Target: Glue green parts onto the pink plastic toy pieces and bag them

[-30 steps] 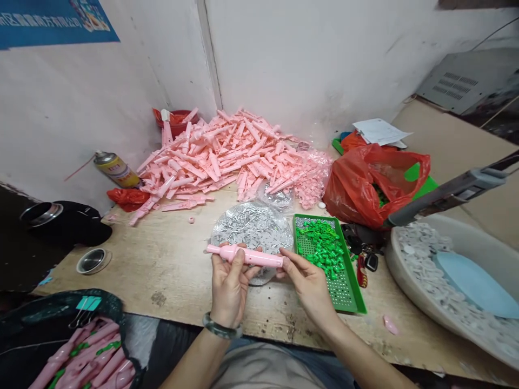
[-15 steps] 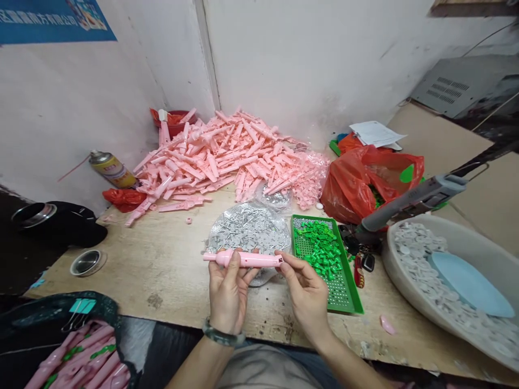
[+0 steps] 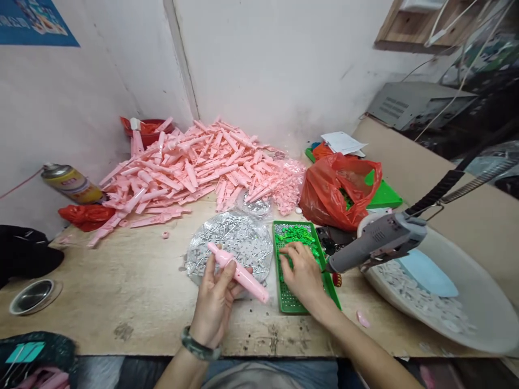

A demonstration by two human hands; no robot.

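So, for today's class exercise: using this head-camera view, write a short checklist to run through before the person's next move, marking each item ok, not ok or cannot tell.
1. Left hand firmly around the pink plastic tube: ok.
2. Right hand on the green plastic parts in the green perforated tray: ok.
3. Right hand has picked up a green part: cannot tell, its fingers hide them.
4. Grey gun-shaped tool clear of the right hand: not ok, its tip hangs very close.
5. Clear bag of grey pieces within the left hand's reach: ok, directly beside it.

Scuffed white walls [image 3: 263,65] meeting at a corner, blue poster w/ Chinese text [image 3: 32,24] top left, wooden wall shelf [image 3: 409,27] top right, grey vented metal box [image 3: 417,102] on tan side ledge [image 3: 389,140], worn plywood workbench [image 3: 121,286] in fg
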